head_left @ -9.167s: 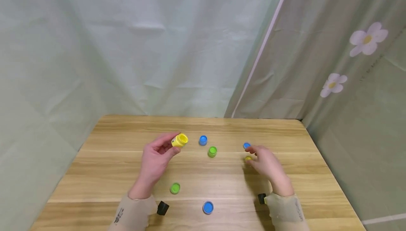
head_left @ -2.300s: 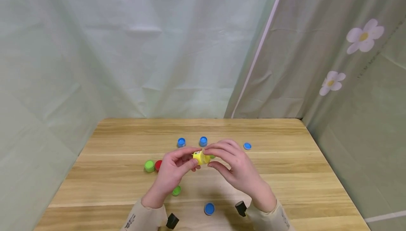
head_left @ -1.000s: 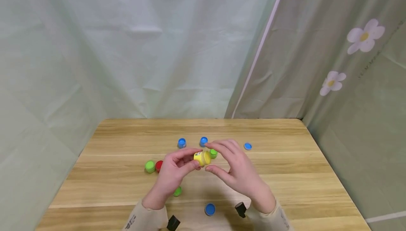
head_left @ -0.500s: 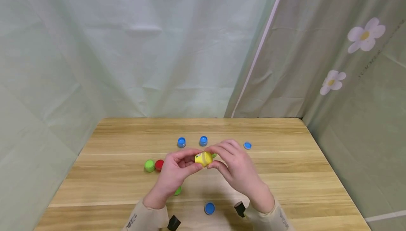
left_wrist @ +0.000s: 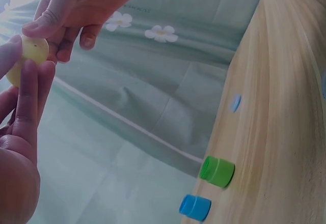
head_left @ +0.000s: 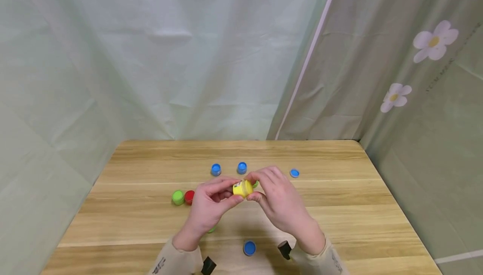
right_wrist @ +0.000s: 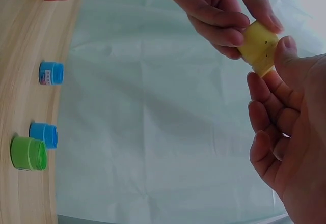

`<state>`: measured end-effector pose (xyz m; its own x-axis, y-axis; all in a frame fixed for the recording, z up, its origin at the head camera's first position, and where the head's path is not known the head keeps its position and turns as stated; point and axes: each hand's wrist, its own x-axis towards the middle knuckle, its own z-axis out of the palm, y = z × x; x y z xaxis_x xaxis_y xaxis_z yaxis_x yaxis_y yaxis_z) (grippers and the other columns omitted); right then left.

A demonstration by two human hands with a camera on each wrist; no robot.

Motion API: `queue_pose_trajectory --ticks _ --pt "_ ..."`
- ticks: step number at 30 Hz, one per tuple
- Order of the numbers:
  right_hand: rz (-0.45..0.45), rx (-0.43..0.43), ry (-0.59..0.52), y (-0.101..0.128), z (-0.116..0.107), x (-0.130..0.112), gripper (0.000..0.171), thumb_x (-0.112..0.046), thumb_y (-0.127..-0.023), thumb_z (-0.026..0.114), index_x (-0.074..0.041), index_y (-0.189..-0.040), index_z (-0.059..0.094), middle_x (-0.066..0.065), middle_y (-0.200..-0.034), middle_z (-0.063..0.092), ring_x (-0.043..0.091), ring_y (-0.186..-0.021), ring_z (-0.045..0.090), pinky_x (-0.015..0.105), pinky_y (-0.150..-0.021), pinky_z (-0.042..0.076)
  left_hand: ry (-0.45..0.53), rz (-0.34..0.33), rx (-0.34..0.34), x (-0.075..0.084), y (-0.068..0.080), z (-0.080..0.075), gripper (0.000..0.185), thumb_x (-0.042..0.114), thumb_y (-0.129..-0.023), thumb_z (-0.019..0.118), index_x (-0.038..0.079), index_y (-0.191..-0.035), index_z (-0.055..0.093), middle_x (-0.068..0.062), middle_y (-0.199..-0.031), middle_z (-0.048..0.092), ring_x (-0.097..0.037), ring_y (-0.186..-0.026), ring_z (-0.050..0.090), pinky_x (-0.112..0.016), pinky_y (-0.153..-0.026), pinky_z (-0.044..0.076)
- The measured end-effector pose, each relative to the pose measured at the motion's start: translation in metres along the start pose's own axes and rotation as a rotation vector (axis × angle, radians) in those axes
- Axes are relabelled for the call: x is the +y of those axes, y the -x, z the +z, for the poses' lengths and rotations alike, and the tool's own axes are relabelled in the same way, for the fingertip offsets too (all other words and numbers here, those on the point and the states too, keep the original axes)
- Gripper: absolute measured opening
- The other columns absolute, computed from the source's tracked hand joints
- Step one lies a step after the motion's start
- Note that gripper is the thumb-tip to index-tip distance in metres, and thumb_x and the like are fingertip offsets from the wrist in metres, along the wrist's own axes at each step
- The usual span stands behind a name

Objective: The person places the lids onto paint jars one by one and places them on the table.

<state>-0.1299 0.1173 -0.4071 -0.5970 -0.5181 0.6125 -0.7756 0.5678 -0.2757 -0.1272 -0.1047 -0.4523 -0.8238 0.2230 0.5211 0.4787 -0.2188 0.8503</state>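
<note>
Small yellow pot [head_left: 242,188] held above wooden table [head_left: 339,199], pinched between fingertips of left hand [head_left: 209,208] and right hand [head_left: 281,203], blue pots [head_left: 216,169] scattered behind.

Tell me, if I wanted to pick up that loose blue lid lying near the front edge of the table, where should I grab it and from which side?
Probably from straight above, pinching opposite sides of its rim. The blue lid lies flat on the table, low and round, so only its thin edge offers a hold. Open wood surrounds it, but both hands are busy: the left hand and right hand hold the yellow jar.
</note>
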Motion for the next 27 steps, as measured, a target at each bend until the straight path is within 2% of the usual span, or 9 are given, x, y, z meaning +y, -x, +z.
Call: queue_pose_trajectory --ticks 4,10,14,17,22,25,27 --pt "0.005 -0.001 -0.005 0.0 0.0 0.0 0.054 -0.055 -0.107 0.041 -0.01 -0.121 0.067 -0.002 -0.117 0.069 0.02 -0.114 0.061 0.038 -0.096 0.053 0.002 -0.017 0.003 -0.001 0.0 -0.001 0.031 -0.002 -0.092 0.083 -0.01 -0.12 0.075 -0.011 -0.115 0.074 -0.015 -0.094 0.074 -0.029 -0.079 0.063" --pt "0.011 0.025 -0.066 0.001 0.001 0.0 0.048 -0.053 -0.108 0.05 -0.013 -0.128 0.069 -0.003 -0.122 0.071 0.018 -0.114 0.061 0.036 -0.093 0.054 0.099 -0.153 -0.005 0.003 -0.002 -0.007 0.036 -0.002 -0.092 0.083 -0.015 -0.122 0.068 -0.004 -0.111 0.076 -0.013 -0.095 0.074 -0.029 -0.083 0.063" --pt "0.012 0.117 -0.159 0.001 -0.001 0.003 0.044 -0.046 -0.111 0.055 -0.012 -0.135 0.069 -0.003 -0.119 0.073 0.02 -0.111 0.064 0.038 -0.093 0.054 0.134 -0.187 -0.002 0.007 -0.005 -0.014 0.047 -0.003 -0.092 0.082 -0.018 -0.132 0.062 -0.004 -0.118 0.076 -0.014 -0.1 0.075 -0.03 -0.086 0.062" --pt "0.022 0.213 -0.213 0.002 -0.006 0.009 0.041 -0.041 -0.113 0.054 -0.01 -0.135 0.07 -0.001 -0.112 0.075 0.021 -0.105 0.066 0.037 -0.087 0.052 0.16 -0.168 0.021 0.011 -0.006 -0.021 0.051 -0.007 -0.093 0.078 -0.018 -0.139 0.057 -0.004 -0.127 0.074 -0.017 -0.105 0.076 -0.032 -0.089 0.061" --pt "0.024 0.316 -0.234 0.003 -0.015 0.019 0.039 -0.037 -0.114 0.052 -0.007 -0.129 0.073 0.002 -0.106 0.076 0.022 -0.098 0.067 0.034 -0.072 0.049 0.167 -0.125 0.091 0.017 -0.009 -0.036 0.042 -0.016 -0.095 0.069 -0.009 -0.136 0.064 -0.007 -0.122 0.075 -0.02 -0.106 0.077 -0.035 -0.091 0.06" --pt "0.033 0.329 -0.232 0.004 -0.02 0.022 0.039 -0.036 -0.115 0.051 -0.007 -0.128 0.073 0.003 -0.107 0.076 0.023 -0.099 0.068 0.031 -0.072 0.05 0.086 -0.133 0.189 0.021 -0.011 -0.044 0.04 -0.019 -0.092 0.07 -0.001 -0.128 0.07 -0.005 -0.115 0.077 -0.016 -0.102 0.076 -0.03 -0.089 0.061" --pt "0.036 0.336 -0.227 0.005 -0.023 0.024 0.039 -0.035 -0.115 0.05 -0.006 -0.127 0.074 0.004 -0.107 0.076 0.022 -0.098 0.068 0.028 -0.073 0.049 0.025 -0.151 0.254 0.024 -0.011 -0.05 0.04 -0.02 -0.09 0.071 -0.001 -0.125 0.071 -0.003 -0.112 0.077 -0.014 -0.098 0.073 -0.025 -0.087 0.061"
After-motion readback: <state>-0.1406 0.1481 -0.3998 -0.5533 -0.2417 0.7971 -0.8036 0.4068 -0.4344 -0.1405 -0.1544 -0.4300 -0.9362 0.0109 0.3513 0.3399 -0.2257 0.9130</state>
